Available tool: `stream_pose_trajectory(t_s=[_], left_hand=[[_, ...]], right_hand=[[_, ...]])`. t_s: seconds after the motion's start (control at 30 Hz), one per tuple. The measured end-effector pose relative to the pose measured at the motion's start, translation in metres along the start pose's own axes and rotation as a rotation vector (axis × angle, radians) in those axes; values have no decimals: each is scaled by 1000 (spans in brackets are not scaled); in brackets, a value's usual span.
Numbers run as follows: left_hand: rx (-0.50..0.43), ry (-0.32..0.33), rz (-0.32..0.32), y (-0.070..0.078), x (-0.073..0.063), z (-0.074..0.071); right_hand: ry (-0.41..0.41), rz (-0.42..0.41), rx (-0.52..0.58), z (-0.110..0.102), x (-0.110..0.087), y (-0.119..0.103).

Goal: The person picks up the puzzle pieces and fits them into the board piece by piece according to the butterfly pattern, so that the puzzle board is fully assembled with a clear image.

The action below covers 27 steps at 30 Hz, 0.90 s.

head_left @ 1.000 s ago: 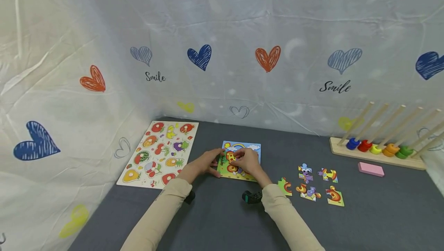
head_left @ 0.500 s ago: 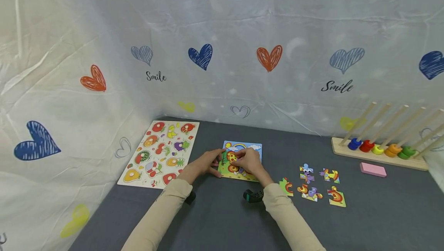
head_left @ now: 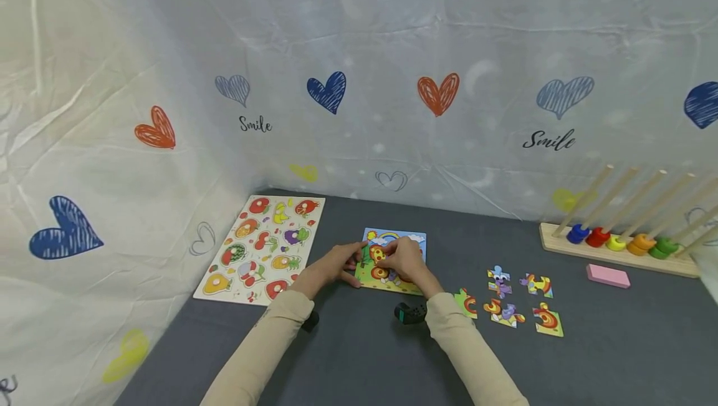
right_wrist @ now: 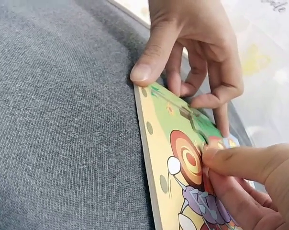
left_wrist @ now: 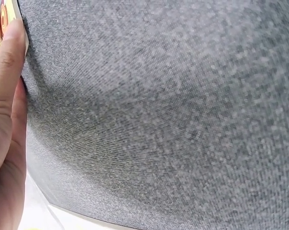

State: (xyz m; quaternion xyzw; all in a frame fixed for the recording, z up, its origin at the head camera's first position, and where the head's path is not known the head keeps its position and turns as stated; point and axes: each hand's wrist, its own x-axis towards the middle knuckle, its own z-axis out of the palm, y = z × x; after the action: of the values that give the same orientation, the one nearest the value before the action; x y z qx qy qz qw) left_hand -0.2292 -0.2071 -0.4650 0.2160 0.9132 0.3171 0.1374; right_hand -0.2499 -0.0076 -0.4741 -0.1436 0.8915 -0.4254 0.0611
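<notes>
Your left hand (head_left: 338,262) holds the puzzle board (head_left: 387,284) at its near left corner: the thumb bears against the near edge while the fingers curl over the left side. Your right hand (head_left: 408,261) is bent down over the middle of the board, its grip closed in a pinch of thumb and fingers on a puzzle piece (right_wrist: 214,142) that they mostly hide. The right wrist view puts that pinch just beside a round orange shell (right_wrist: 186,154) in the picture. The board lies flat on the dark grey table (head_left: 359,356), between your forearms, with a sun, a rainbow and clouds along its far side.

Five loose puzzle pieces (head_left: 503,314) lie spread on the table to the right of the board, the nearest of them close by your right sleeve (head_left: 468,350). To the left of the board, near your left forearm, lies a white fruit board (head_left: 259,250). At the far right stands a wooden peg rack (head_left: 617,251) carrying blue, red, yellow, orange and green rings, with a pink block (head_left: 608,275) just in front. A pale backdrop (head_left: 381,32) printed with hearts rises behind the table.
</notes>
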Motion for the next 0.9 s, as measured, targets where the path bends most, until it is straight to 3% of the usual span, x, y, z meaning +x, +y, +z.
stream_pose_trajectory(t_s=[0.37,0.6,0.7,0.73,0.9], left_hand=[[35,10,4,-4,-2,-1],[35,15,124,-12,-3,-2],[39,16,117,-12,-1,0],[31,10,85,-6,-2,-1],[2,8,34,-5,0,2]], right_hand=[[16,-41,22,2,-2,-5],[66,-69,-2,7,-4,-2],[80,-75,7,8,-5,0],[82,-80,13,8,-6,0],[78,-53,113,5,-10,6]])
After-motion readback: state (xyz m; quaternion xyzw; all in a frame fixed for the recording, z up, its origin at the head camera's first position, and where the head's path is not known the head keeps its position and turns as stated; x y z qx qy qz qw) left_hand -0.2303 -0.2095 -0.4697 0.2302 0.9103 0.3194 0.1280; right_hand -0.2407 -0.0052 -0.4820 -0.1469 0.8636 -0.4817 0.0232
